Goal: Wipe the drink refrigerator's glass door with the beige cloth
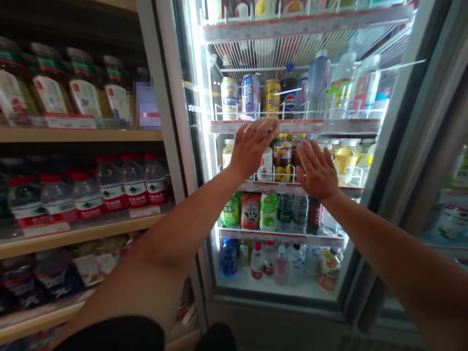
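Note:
Both of my hands are raised in front of a lit drinks fridge with a metal frame (175, 92). My left hand (254, 146) is stretched out with its fingers pointing up and to the right, holding nothing I can see. It overlaps the shelf edge below several cans, including a blue can (250, 95) and a gold can (271, 97). My right hand (319, 168) is open, fingers slightly apart, before a row of bottles with yellow caps. Between the hands shows a dark tea-coloured bottle (282, 152). Whether either hand touches the glass, I cannot tell.
On the left, a wooden shelf (139, 220) carries several red-capped water bottles (111, 187); larger green-capped bottles (86, 90) stand above. Lower fridge shelves hold cartons and bottles, among them a red carton (250, 210). Another fridge (451, 214) stands at the right.

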Motion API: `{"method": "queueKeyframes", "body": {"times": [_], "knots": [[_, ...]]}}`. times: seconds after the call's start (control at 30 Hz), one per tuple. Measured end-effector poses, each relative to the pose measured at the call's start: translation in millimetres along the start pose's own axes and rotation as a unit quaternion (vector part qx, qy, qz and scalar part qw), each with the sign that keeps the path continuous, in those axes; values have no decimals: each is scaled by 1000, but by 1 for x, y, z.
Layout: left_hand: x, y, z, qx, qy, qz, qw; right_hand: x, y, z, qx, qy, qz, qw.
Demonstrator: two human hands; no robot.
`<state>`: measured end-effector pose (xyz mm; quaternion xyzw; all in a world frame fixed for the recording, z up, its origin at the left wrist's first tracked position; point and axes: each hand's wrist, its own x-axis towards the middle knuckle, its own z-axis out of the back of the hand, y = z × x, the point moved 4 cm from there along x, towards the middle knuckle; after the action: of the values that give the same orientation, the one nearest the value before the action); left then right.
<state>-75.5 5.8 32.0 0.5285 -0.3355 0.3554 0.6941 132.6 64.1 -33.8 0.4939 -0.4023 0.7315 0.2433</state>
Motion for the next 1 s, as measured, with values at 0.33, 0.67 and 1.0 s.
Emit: {"method": "queueKeyframes", "body": {"times": [0.33,0.67,1.0], "knots": [[-13,-9,-2,10,31,-99,995,0,1,1,-15,-4,-7,1000],[-16,-20,-2,11,50,-148,988,0,3,1,2,-11,0,1000],[-2,-15,-2,-1,-4,-34,999,4,3,2,13,29,-33,999]]}}
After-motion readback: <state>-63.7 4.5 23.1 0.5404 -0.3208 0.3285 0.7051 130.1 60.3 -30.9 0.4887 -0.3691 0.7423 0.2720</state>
